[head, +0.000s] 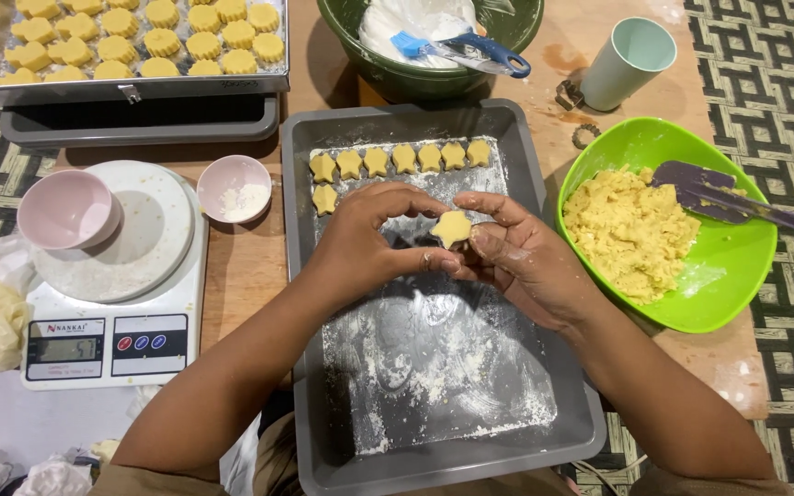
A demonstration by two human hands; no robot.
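Two hands meet over the grey baking tray (300,276) and share one small star-shaped piece of dough (451,228). The left hand (369,241) pinches it with thumb and fingers curled close. The right hand (516,262) cups it from the other side, fingertips tight on its edge. So both hands are closed on the star, and it sits between them, a little above the tray floor.

The step looks like shaping and setting down: the star seems cut out already, and the hands look to be tidying its points. The next move calls for a soft touch, because the dough looks soft and can bend. It also calls for a free spot next to the stars already laid down.

Just past the fingers, seven more dough stars (402,159) lie in the tray, six in a row and one starting a second row. They are pale yellow and flat. Under the hands the tray is dusted with white flour, all smeared.

To the right of the grip sits a bright green bowl (737,276) with lumpy yellow dough (627,230) and a purple spatula (719,197). To the left stands a white kitchen scale (112,312) with a pink bowl (66,209) on it, and a small pink bowl of flour (234,188) beside it. Farther away is another tray of round ridged cookies (149,37).
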